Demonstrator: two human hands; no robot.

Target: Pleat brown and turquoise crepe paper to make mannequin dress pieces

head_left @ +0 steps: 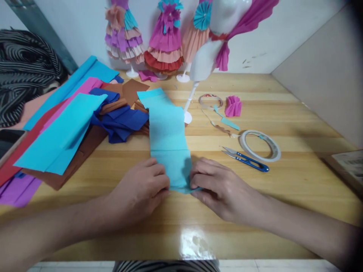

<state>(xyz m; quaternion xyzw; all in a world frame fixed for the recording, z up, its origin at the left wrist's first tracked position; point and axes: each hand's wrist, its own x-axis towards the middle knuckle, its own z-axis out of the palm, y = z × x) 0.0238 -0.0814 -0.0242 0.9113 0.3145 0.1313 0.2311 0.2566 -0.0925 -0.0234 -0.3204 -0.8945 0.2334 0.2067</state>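
Observation:
A long strip of light blue crepe paper [168, 130] lies on the wooden table, running away from me, with creases across it. Its near end is folded over in a narrow band. My left hand [146, 185] pinches the left corner of that fold. The right corner is gripped between the thumb and fingers of my right hand [217, 185], and a small tip of paper sticks out there. Blue thread snips [246, 159] lie to the right of my right hand, beside a roll of white tape [259, 145].
Stacked coloured crepe paper [64, 132] covers the table's left side, with crumpled dark blue paper [121, 121] beside it. A white mannequin form [205, 60] and several paper-dressed forms [164, 41] stand at the back. A smaller tape ring [210, 101] and pink pleated paper [233, 106] lie far right.

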